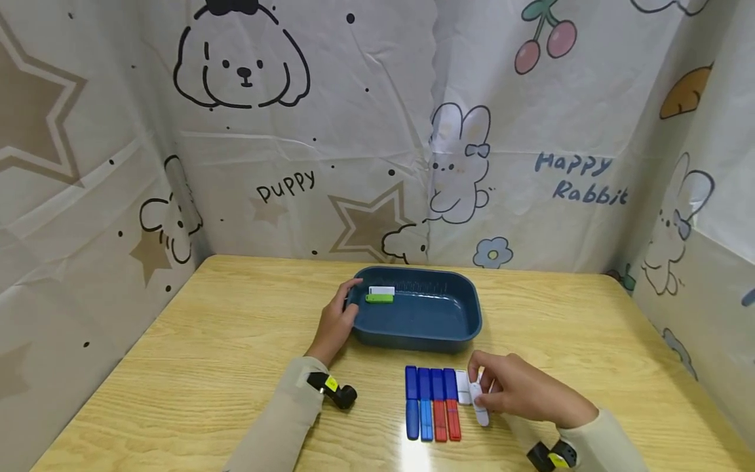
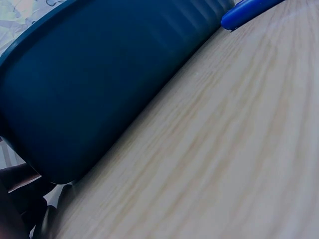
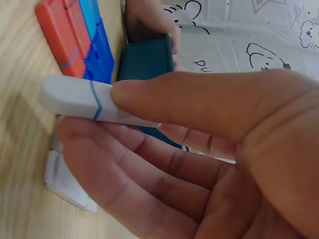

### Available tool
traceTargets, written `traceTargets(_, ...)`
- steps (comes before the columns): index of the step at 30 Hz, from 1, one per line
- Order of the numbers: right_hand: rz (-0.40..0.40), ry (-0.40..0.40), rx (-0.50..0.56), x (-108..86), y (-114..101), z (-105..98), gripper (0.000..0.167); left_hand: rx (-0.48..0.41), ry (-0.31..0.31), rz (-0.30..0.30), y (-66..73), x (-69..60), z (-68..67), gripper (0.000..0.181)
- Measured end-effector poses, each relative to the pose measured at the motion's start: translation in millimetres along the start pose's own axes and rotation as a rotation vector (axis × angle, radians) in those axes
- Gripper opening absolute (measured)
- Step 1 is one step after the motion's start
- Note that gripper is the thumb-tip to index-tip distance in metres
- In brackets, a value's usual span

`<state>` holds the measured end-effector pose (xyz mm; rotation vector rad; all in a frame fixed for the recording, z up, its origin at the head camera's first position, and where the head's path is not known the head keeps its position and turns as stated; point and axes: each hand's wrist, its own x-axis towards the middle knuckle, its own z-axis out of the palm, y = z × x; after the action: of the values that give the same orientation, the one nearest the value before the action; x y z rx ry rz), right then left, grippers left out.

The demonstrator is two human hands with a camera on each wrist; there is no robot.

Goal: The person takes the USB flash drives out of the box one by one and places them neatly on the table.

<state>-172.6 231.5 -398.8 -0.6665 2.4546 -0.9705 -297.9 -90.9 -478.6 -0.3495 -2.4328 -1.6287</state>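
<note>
My right hand (image 1: 510,387) pinches a white stick (image 3: 70,97) between thumb and fingers, just above the table. It has a rounded end and a blue seam, like a capped USB flash drive. Another white stick (image 1: 463,387) lies beside it, ending a row of dark blue sticks (image 1: 430,383). Below those lie a blue stick (image 1: 412,419), a light blue one (image 1: 426,419) and two red ones (image 1: 440,419). My left hand (image 1: 337,321) grips the left rim of a dark teal tub (image 1: 413,342). Inside, a white stick (image 1: 382,290) and a green one (image 1: 379,298) lie side by side.
The wooden table (image 1: 236,367) reaches back to a hanging cloth (image 1: 265,229) printed with cartoon animals, which also closes off both sides. The tub stands behind the rows of sticks. A strapped-on camera sits at each wrist.
</note>
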Motion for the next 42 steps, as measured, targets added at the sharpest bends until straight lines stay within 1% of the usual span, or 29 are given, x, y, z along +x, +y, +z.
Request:
traceTargets(2, 0.017, -0.012, 0.006, 0.9, 1, 2, 0.021, -0.001, 0.000, -0.003, -0.1, -0.3, -0.8, 0.050)
traceTargets(4, 0.017, -0.019, 0.002, 2.7, 1, 5, 0.020, 0.003, 0.003, -0.005, -1.3, -0.1, -0.9, 0.050)
traceTargets(10, -0.031, -0.020, -0.033, 4.5, 0, 12, 0.015, 0.006, 0.001, 0.004, -4.2, 1.5, 0.2, 0.050)
traceTargets(12, -0.032, -0.019, -0.034, 2.5, -1, 15, 0.016, 0.003, -0.004, 0.010, -3.9, 1.9, 0.5, 0.050)
traceTargets(14, -0.010, -0.021, -0.039, 0.0, -3, 16, 0.019, -0.003, -0.006, 0.014, -3.3, 2.1, 0.6, 0.050)
traceTargets(16, 0.029, -0.027, -0.035, -2.1, -5, 18, 0.022, -0.005, -0.007, 0.016, -3.0, 2.2, 0.6, 0.050)
traceTargets(20, 0.122, -0.064, 0.018, -3.2, -7, 22, 0.025, -0.003, -0.004, 0.011, -3.2, 2.9, 1.1, 0.050)
traceTargets(22, 0.151, -0.083, 0.049, -2.5, -7, 24, 0.024, -0.001, -0.003, 0.008, -3.7, 3.0, 1.3, 0.050)
traceTargets(24, 0.160, -0.097, 0.063, -2.0, -6, 25, 0.023, 0.002, -0.002, 0.006, -4.1, 3.1, 1.3, 0.050)
traceTargets(32, 0.118, -0.092, 0.073, -0.5, -3, 29, 0.019, 0.006, 0.001, 0.011, -5.1, 2.5, 0.7, 0.050)
traceTargets(42, 0.045, -0.068, 0.084, 2.0, 1, 35, 0.019, -0.004, -0.001, 0.011, -3.6, 2.4, 0.7, 0.050)
